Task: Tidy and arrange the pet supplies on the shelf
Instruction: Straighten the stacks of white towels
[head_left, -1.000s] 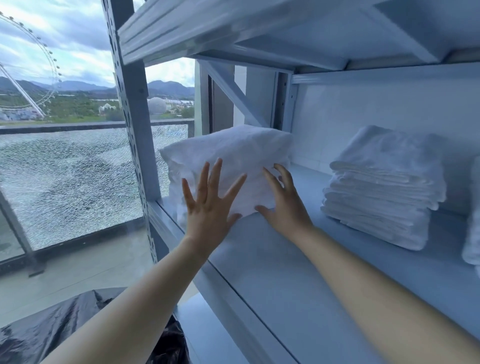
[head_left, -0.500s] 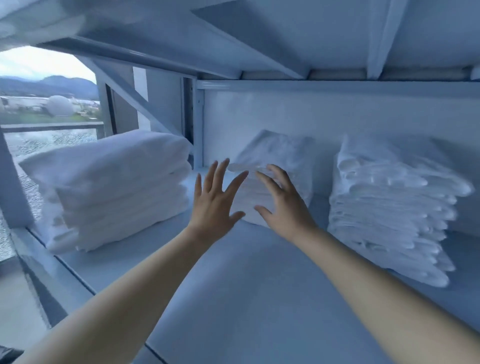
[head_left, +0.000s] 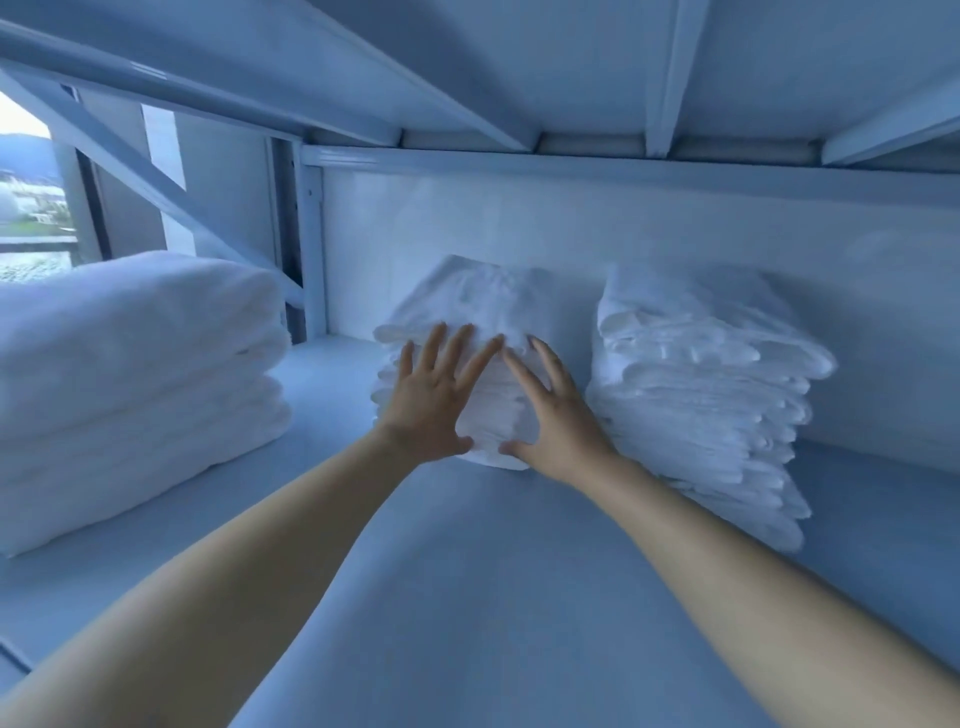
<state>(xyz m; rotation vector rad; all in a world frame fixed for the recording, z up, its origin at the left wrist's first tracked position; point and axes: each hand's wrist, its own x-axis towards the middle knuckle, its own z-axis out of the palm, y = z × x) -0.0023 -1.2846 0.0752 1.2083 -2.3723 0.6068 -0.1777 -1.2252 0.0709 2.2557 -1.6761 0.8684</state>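
Middle stack of thin folded white cloths (head_left: 467, 317) sits at 12 o'clock on the pale blue metal shelf (head_left: 493, 571), back against the wall. Left hand (head_left: 431, 405) and right hand (head_left: 558, 421) are both flat on its front face. Fingers (head_left: 435, 348) are spread straight, gripping nothing, thumbs low near the bottom edge. Contact looks real, but the view is soft.

Stack of thick white towels (head_left: 135, 374) at 9 o'clock. Taller stack of white cloths (head_left: 696, 384) at 2 o'clock, just beside.

To square it well: push evenly with both palms, high and low together, so the layers align without the top sliding back. Don't bump the 2 o'clock stack.
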